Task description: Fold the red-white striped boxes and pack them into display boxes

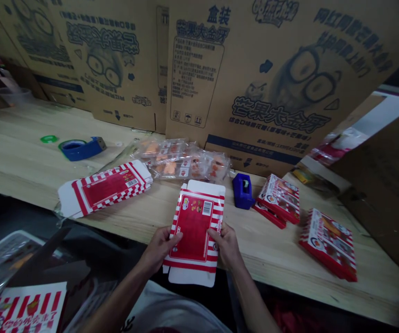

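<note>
Between both hands I hold a flat red-and-white striped carton [192, 231], with white flaps showing at its top and bottom ends. My left hand [161, 247] grips its left edge, thumb on the printed face. On the opposite edge, my right hand [225, 243] pinches it the same way, fingers hidden behind. A stack of similar flat cartons [107, 187] lies to the left on the table. Clear packets with orange pieces [182, 159] are heaped just beyond the held carton. A blue tape dispenser [243, 190] stands to its right.
Filled-out red boxes [279, 196] lie at the right, with more boxes [329, 243] nearer the front edge. A larger blue tape dispenser [81, 149] and a green tape ring [49, 138] sit at the left. Big brown cardboard boxes [272, 83] wall off the back. A plastic crate [15, 238] is lower left.
</note>
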Demonstrator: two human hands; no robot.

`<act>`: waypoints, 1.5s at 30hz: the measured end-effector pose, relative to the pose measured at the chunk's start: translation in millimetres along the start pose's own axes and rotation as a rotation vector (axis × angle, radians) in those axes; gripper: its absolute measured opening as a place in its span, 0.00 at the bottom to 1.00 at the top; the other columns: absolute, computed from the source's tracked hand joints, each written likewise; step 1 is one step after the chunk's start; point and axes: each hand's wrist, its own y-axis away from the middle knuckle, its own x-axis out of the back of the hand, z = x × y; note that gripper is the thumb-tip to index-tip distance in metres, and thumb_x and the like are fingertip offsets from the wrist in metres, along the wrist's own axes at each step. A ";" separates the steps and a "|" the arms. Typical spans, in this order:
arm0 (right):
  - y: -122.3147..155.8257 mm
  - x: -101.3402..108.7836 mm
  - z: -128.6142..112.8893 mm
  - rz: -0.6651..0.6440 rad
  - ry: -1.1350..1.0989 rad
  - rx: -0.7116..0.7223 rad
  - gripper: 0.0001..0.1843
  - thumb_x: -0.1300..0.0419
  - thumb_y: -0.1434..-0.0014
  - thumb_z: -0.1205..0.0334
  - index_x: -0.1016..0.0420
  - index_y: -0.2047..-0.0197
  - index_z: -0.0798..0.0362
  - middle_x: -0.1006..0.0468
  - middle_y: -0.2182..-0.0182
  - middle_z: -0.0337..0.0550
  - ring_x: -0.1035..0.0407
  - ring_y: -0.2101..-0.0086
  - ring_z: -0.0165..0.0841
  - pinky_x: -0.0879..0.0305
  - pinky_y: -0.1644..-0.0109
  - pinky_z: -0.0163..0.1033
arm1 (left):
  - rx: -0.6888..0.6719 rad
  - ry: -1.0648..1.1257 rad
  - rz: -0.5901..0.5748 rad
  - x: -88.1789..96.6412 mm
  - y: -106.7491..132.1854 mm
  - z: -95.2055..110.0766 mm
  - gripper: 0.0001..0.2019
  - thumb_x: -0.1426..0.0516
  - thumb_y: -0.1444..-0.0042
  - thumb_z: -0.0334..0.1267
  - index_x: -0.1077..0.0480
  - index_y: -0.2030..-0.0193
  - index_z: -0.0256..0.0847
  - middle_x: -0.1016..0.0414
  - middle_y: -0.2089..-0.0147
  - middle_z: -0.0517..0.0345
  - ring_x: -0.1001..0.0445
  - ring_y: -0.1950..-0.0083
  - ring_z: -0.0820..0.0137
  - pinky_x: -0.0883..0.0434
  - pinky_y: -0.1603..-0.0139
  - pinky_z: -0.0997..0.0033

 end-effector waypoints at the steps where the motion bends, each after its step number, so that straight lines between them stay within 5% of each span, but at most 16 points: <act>1: 4.0 1.1 6.6 0.020 -0.002 -0.007 0.19 0.31 0.50 0.55 0.27 0.56 0.53 0.19 0.67 0.41 0.26 0.70 0.36 0.28 0.63 0.42 | -0.020 -0.009 -0.001 1.3 -2.4 3.6 0.18 0.36 0.49 0.48 0.24 0.58 0.35 0.20 0.67 0.53 0.22 0.68 0.66 0.26 0.63 0.68; 6: 20.0 0.7 23.2 -0.101 0.043 -0.058 0.20 0.33 0.47 0.54 0.28 0.54 0.52 0.20 0.61 0.46 0.25 0.61 0.41 0.28 0.55 0.47 | -0.198 0.001 0.096 7.7 -19.2 9.7 0.16 0.37 0.47 0.45 0.25 0.57 0.35 0.19 0.64 0.53 0.22 0.66 0.65 0.26 0.61 0.67; 8: 17.7 3.4 21.0 -0.031 0.079 0.031 0.23 0.33 0.48 0.56 0.32 0.49 0.49 0.22 0.55 0.46 0.26 0.57 0.39 0.29 0.51 0.47 | -0.182 -0.021 0.093 7.2 -20.8 5.9 0.17 0.37 0.48 0.44 0.25 0.56 0.34 0.19 0.64 0.52 0.22 0.66 0.64 0.25 0.62 0.66; 12: 1.5 15.6 12.7 0.190 0.157 0.219 0.29 0.31 0.51 0.57 0.35 0.47 0.46 0.22 0.56 0.44 0.26 0.58 0.37 0.29 0.53 0.43 | -0.183 -0.038 0.006 0.4 -12.1 -0.3 0.27 0.38 0.46 0.41 0.35 0.39 0.42 0.23 0.49 0.50 0.22 0.55 0.61 0.26 0.54 0.64; 17: -5.8 26.8 9.3 0.147 0.281 0.187 0.29 0.33 0.50 0.53 0.29 0.46 0.51 0.21 0.62 0.44 0.27 0.66 0.36 0.28 0.62 0.41 | -0.148 -0.095 -0.128 7.2 -7.8 2.5 0.34 0.38 0.45 0.40 0.45 0.33 0.48 0.34 0.37 0.48 0.27 0.46 0.59 0.28 0.48 0.61; 20: -4.4 29.3 9.3 0.086 0.372 0.209 0.21 0.36 0.46 0.50 0.23 0.51 0.52 0.21 0.61 0.46 0.27 0.63 0.37 0.30 0.59 0.42 | -0.089 -0.142 -0.142 16.4 -15.7 2.4 0.32 0.35 0.50 0.41 0.38 0.38 0.45 0.28 0.43 0.48 0.26 0.49 0.59 0.27 0.52 0.63; 24: -10.2 31.1 11.7 0.133 0.428 0.332 0.14 0.38 0.44 0.50 0.19 0.67 0.52 0.22 0.58 0.48 0.30 0.54 0.40 0.34 0.49 0.43 | -0.155 -0.187 0.021 16.6 -36.2 -2.3 0.14 0.36 0.50 0.44 0.27 0.62 0.36 0.23 0.61 0.53 0.26 0.59 0.65 0.30 0.59 0.71; 27: -19.4 34.7 13.6 0.149 0.291 0.268 0.14 0.34 0.49 0.51 0.23 0.64 0.52 0.23 0.65 0.44 0.28 0.64 0.36 0.31 0.58 0.40 | -0.211 -0.171 0.142 11.8 -52.1 -6.2 0.13 0.36 0.53 0.42 0.31 0.75 0.35 0.28 0.72 0.59 0.31 0.70 0.73 0.34 0.68 0.75; 30: -26.6 40.4 11.9 0.071 0.162 0.156 0.27 0.29 0.55 0.53 0.28 0.52 0.49 0.25 0.72 0.37 0.30 0.71 0.32 0.33 0.66 0.36 | -0.209 -0.152 0.184 11.8 -61.1 -6.4 0.14 0.35 0.60 0.37 0.29 0.66 0.37 0.33 0.75 0.66 0.35 0.74 0.77 0.37 0.71 0.78; 32: -28.3 43.8 9.8 -0.012 0.190 0.089 0.23 0.29 0.55 0.54 0.26 0.55 0.50 0.24 0.71 0.38 0.30 0.71 0.31 0.34 0.66 0.36 | -0.187 -0.211 0.123 15.0 -63.3 -3.9 0.19 0.35 0.60 0.37 0.29 0.59 0.38 0.32 0.74 0.66 0.33 0.73 0.76 0.37 0.70 0.77; 36: -24.4 46.1 8.7 -0.046 0.342 0.105 0.13 0.33 0.49 0.52 0.26 0.72 0.53 0.25 0.73 0.40 0.31 0.71 0.32 0.35 0.65 0.36 | -0.151 -0.385 -0.041 23.1 -63.7 2.2 0.12 0.36 0.57 0.41 0.24 0.69 0.34 0.27 0.71 0.57 0.30 0.70 0.71 0.34 0.67 0.73; 41: -14.3 43.2 7.7 -0.084 0.464 0.230 0.13 0.38 0.43 0.50 0.23 0.66 0.53 0.22 0.63 0.45 0.29 0.61 0.36 0.35 0.56 0.37 | -0.188 -0.516 -0.062 26.8 -60.1 1.7 0.10 0.36 0.55 0.42 0.23 0.72 0.35 0.24 0.69 0.54 0.28 0.66 0.68 0.34 0.64 0.72; 45: -11.0 41.6 2.9 -0.090 0.507 0.195 0.15 0.40 0.42 0.50 0.23 0.69 0.54 0.21 0.67 0.45 0.29 0.65 0.34 0.35 0.60 0.37 | -0.226 -0.674 -0.088 23.8 -57.3 1.2 0.13 0.40 0.50 0.43 0.25 0.75 0.34 0.26 0.75 0.56 0.31 0.72 0.71 0.36 0.69 0.74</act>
